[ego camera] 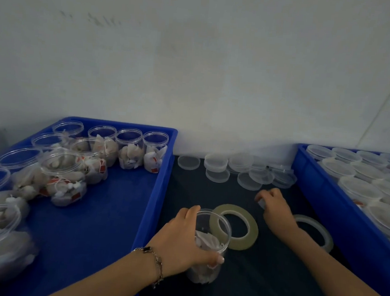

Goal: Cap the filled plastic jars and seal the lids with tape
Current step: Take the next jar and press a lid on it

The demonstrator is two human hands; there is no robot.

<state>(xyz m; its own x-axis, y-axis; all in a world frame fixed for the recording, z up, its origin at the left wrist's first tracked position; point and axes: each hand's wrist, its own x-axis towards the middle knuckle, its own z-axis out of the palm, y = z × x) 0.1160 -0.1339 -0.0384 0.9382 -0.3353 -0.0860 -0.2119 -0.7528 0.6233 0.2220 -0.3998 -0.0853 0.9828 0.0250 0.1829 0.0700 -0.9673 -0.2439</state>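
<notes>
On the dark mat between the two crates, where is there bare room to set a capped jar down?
Bare mat lies near the front edge, between the two forearms, and a small patch sits between the left crate and the tape roll. The back by the wall is crowded with loose lids; a second roll hugs the right crate.

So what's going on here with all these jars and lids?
A person is capping jars of small white packets. The left hand grips an open, filled jar standing on the dark mat between two blue trays. The right hand reaches toward the loose clear lids by the wall and seems to pinch something small; what it is, I cannot tell. Two tape rolls lie on the mat beside the jar. The left tray holds uncapped filled jars; the right tray holds capped ones.
</notes>
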